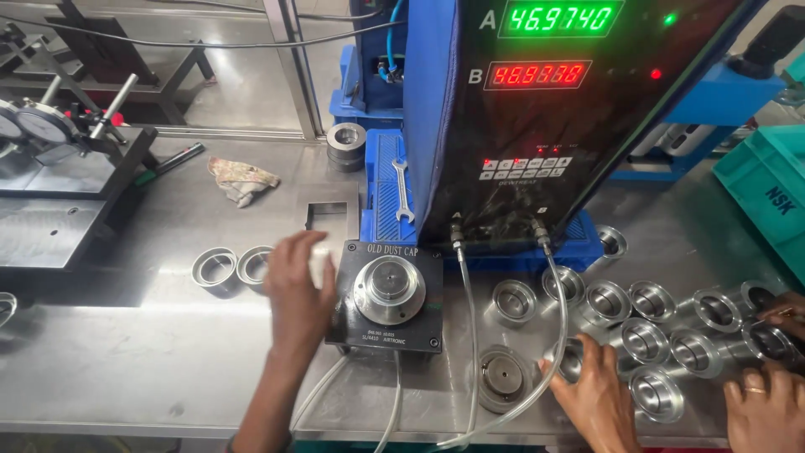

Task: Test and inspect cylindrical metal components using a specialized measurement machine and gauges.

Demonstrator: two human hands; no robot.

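Left hand (pixel 295 289) hangs open with fingers spread, just left of the black gauge block (pixel 386 295) and touching nothing I can make out; 2 steel rings (pixel 232 268) lie on the steel bench (pixel 126 361) beside it on the far-left side. Right hand (pixel 594 394) has its fingers curled over a shiny metal cup (pixel 571 358) at the near edge, closing on its rim, beside the clear hose (pixel 553 335) from the readout tower (pixel 537 117). More cups (pixel 646 340) sit in rows to the right, where another person's hands (pixel 767 411) work. That cup looks like stiff machined steel, small but dense, probably slick with oil; pinching across the rim seems the surest hold.
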